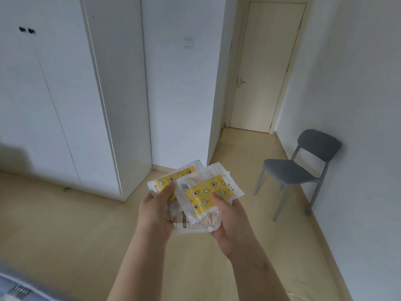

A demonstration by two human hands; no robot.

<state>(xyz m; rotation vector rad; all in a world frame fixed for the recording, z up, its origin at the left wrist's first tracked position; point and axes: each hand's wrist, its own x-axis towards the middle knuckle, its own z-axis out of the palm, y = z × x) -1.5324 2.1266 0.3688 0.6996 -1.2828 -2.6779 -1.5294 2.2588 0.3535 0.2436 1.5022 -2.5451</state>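
Note:
Both my hands hold a small stack of sealed plastic packets in front of me, above the floor. My left hand (157,205) grips a packet with a yellow patterned label (173,179), its thumb on top. My right hand (230,220) holds another yellow-labelled packet (210,195) that overlaps the first, thumb pressed on the label. Under them lies a clear packet with pale sticks inside (201,223), resting against my fingers. How many packets are in the stack is hidden.
A white wardrobe (65,94) fills the left. A grey plastic chair (297,170) stands against the right wall. A closed cream door (264,68) is at the end of a short passage. Light wood floor (76,224) lies below; a patterned fabric edge (17,290) shows bottom left.

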